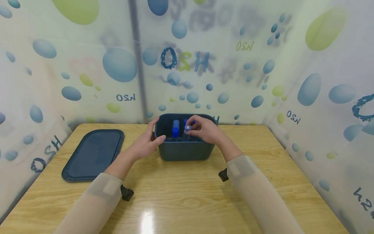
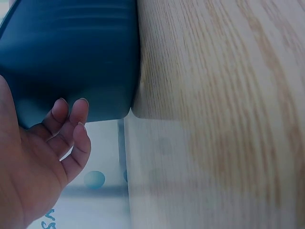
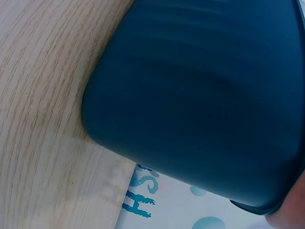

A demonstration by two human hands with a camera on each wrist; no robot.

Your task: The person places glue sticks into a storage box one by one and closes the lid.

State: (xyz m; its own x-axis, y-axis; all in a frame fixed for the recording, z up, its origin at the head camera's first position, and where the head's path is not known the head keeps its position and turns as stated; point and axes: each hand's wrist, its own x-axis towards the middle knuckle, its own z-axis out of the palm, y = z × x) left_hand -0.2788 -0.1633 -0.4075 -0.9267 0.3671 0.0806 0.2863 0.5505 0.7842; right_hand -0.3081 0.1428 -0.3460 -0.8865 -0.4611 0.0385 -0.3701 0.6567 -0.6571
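Note:
A dark blue-grey plastic bin stands on the table with its top uncovered. My left hand grips its left end, thumb on the rim; in the left wrist view, the other fingers are curled beside the outer wall. Over the bin's right half, my right hand pinches a small clear-topped bottle between thumb and fingers. Bottles with blue caps stand inside to its left, and more blue shows behind the right fingers. The bin wall hides the bottles' lower parts. Mostly bin wall fills the right wrist view.
A dark lid lies flat on the left of the wooden table. Patterned curtain-like sheets enclose the back and both sides, close behind the bin. Each wrist wears a small black device.

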